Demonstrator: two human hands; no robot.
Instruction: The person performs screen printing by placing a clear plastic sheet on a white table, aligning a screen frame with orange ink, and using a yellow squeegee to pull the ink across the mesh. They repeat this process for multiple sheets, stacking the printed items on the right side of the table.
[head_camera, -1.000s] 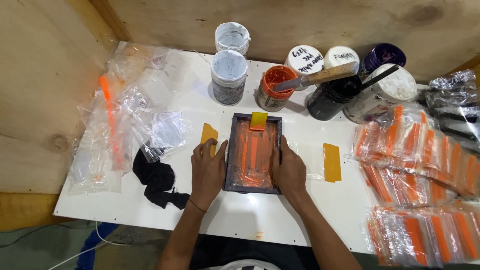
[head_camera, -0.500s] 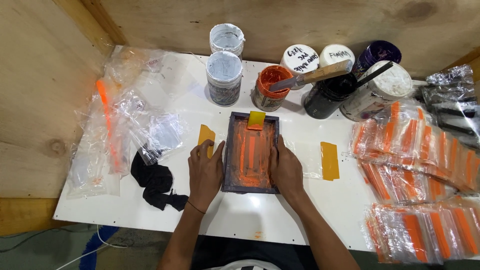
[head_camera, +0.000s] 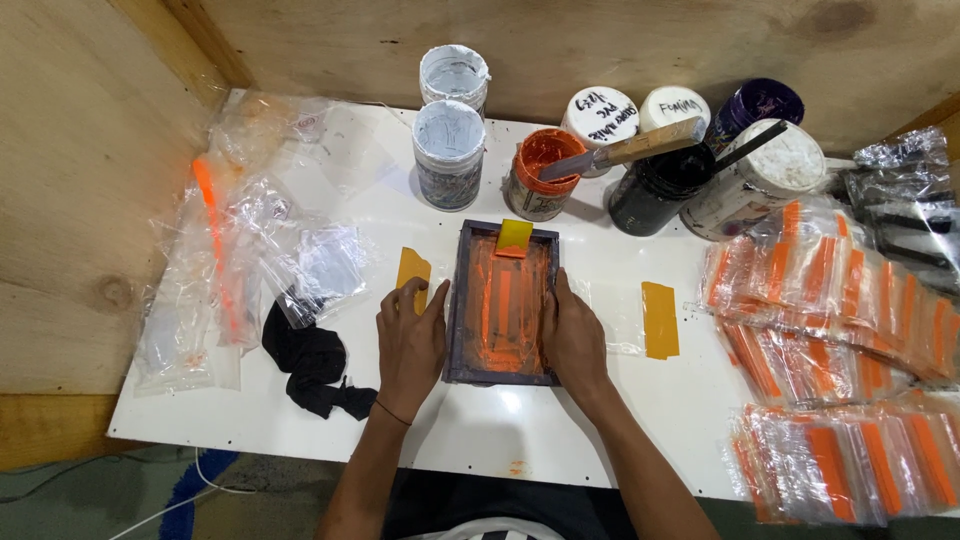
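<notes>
Two flat hands, left hand (head_camera: 408, 345) and right hand (head_camera: 573, 340), pressing small dark-framed orange-inked printing screen (head_camera: 503, 301) near white table's (head_camera: 620, 420) front edge, plywood walls (head_camera: 70, 180) around.

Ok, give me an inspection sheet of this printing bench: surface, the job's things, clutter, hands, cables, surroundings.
Surface: white table, a few small orange specks near the front edge.
Job's things: dark screen frame lying flat, mesh smeared orange; small yellow squeegee at its far end.
Clutter: paint tubs at the back, the orange tub open with a wooden-handled spatula resting across its rim; yellow tape strips; black cloth; bagged orange pieces on the right; clear bags on the left.
Hands: left hand and right hand pressed flat against the frame's two long sides.
Cables: white cable on the floor.
Surroundings: plywood walls.
</notes>
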